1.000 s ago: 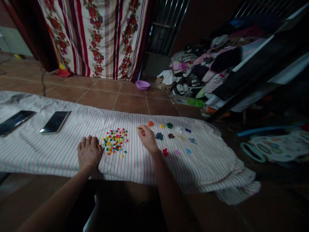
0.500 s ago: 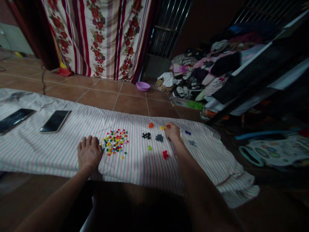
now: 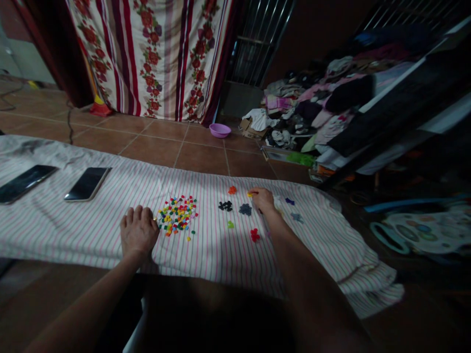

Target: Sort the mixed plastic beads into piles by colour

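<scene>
A heap of small multicoloured beads [image 3: 177, 214] lies on a pink-striped white cloth [image 3: 73, 220] spread on the floor. To its right sit small one-colour groups: orange [image 3: 231, 189], black [image 3: 225, 206], grey-blue [image 3: 245, 209], green [image 3: 230, 224], red [image 3: 254, 235], purple [image 3: 289, 201]. My left hand [image 3: 137, 232] rests on the cloth just left of the heap, fingers curled down together. My right hand [image 3: 262, 199] reaches over the sorted groups, fingertips pinched at a small yellow group [image 3: 250, 194]; whether it holds a bead I cannot make out.
Two dark phones [image 3: 87, 183] [image 3: 25, 182] lie on the cloth's left part. Beyond it are tiled floor, a purple bowl [image 3: 220, 130], a floral curtain [image 3: 162, 54] and a pile of clothes [image 3: 312, 113]. A round patterned object [image 3: 419, 230] lies at right.
My right hand has moved from beside the mixed heap rightward to the yellow group. The black and green groups it hid now show. My left hand has stayed put.
</scene>
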{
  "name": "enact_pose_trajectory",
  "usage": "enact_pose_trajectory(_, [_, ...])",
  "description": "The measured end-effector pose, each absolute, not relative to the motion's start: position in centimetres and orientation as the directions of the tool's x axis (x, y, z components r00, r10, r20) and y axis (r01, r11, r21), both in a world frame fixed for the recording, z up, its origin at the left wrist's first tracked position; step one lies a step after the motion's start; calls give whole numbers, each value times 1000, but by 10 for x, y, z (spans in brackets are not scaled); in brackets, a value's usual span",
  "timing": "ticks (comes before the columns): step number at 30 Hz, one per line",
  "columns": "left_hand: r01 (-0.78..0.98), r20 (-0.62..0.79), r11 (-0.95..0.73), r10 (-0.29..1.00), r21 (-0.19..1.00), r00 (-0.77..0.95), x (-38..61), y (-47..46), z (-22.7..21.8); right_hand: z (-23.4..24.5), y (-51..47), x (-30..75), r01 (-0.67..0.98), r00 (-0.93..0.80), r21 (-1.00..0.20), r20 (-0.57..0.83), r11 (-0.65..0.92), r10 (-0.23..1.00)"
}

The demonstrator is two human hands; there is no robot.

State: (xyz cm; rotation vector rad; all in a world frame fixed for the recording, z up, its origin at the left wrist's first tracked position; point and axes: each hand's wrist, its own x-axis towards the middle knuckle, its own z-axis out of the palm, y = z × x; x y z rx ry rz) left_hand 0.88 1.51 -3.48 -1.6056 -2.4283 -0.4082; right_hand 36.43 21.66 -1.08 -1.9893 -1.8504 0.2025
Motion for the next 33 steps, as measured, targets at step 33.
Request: enact_pose_trajectory(33, [902,309,384,849,195,-428,7,17,-38,-37,97,190,659,-514,-493,255,567,819])
